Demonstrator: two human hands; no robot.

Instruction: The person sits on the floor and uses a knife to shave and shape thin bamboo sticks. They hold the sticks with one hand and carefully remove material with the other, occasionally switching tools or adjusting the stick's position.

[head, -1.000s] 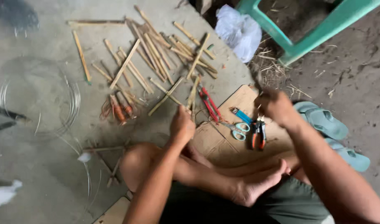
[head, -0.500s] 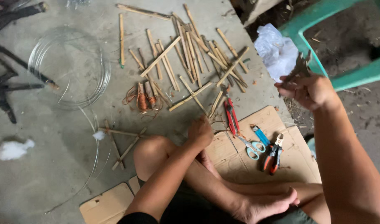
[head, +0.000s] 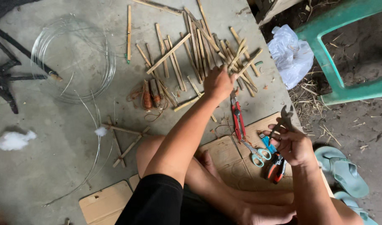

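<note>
Concrete floor, left hand (head: 218,83) outstretched, closed on bamboo sticks (head: 199,46), right hand (head: 293,143) raised, gripping pliers (head: 284,118)

left hand (head: 218,83) reaches into the bamboo sticks (head: 199,50) on the concrete floor (head: 53,166); right hand (head: 293,146) holds dark pliers (head: 282,118) above cardboard (head: 224,154)

The left hand (head: 218,82) reaches up to frame centre, arm outstretched, fingers curled downward. The right hand (head: 293,143), lower right, is raised with fingers closed.
</note>
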